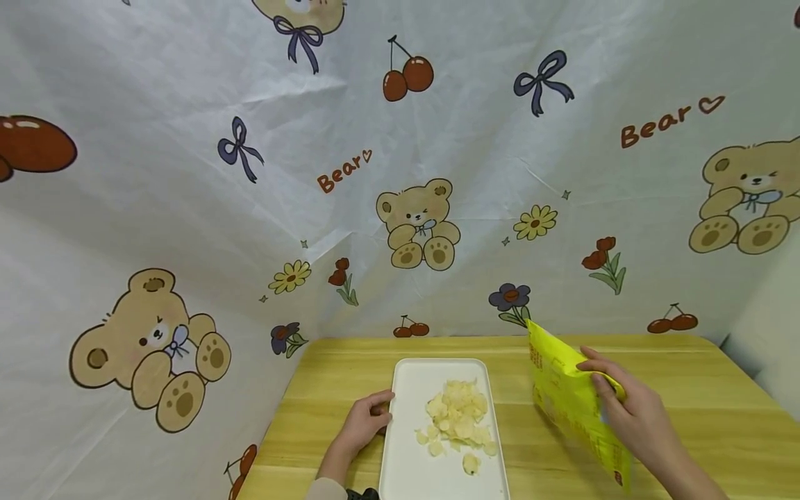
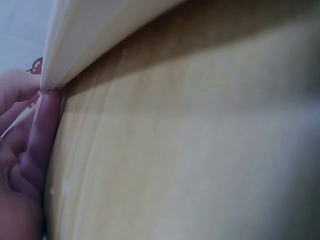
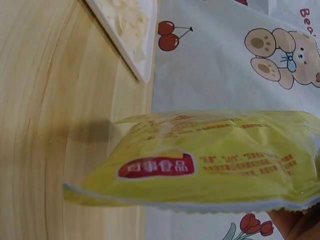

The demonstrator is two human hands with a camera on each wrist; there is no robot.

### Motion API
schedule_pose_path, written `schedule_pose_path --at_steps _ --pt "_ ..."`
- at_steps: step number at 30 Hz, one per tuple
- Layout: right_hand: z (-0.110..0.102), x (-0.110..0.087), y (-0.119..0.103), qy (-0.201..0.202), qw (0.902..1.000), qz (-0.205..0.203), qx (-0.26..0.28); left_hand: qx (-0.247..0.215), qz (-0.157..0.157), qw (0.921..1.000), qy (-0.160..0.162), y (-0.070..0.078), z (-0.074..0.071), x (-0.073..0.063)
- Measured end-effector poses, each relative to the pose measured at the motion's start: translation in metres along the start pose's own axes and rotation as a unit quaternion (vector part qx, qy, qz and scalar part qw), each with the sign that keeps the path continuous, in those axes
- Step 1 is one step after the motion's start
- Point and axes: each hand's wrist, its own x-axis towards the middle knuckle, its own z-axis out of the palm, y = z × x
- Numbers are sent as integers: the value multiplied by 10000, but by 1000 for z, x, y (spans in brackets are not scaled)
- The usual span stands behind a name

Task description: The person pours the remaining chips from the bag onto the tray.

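A white rectangular tray lies on the wooden table, with a heap of potato chips on its right half. At the tray's left edge is my left hand; in the left wrist view its fingers pinch the rim from both sides. To the right of the tray, my right hand grips a yellow chip bag by its upper right edge. The bag is tilted above the table. Red and white lettering shows on the bag in the right wrist view, where most of that hand is hidden.
Behind and left of the wooden table hangs a white cloth printed with bears, bows, cherries and flowers. A dark object shows near the left wrist at the bottom edge. One chip lies apart on the tray.
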Motion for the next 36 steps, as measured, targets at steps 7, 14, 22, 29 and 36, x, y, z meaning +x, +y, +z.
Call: schedule_pose_path --at_steps 7,14,22,29,36 --pt "-4 -2 7 -108 9986 -70 -505 -46 -3 10000 -2 0 0 -1" --pt "-2 -7 13 -36 9889 -598 -1360 -48 9 10000 33 -2 0 1" --pt "0 -11 19 35 9854 -745 -1531 -59 27 10000 28 -1 2 0" --pt "3 -16 21 -153 9806 -763 -1798 -51 84 9999 40 -1 2 2" --pt "17 -27 28 -227 9689 -1140 -2185 -49 54 10000 57 -1 2 1"
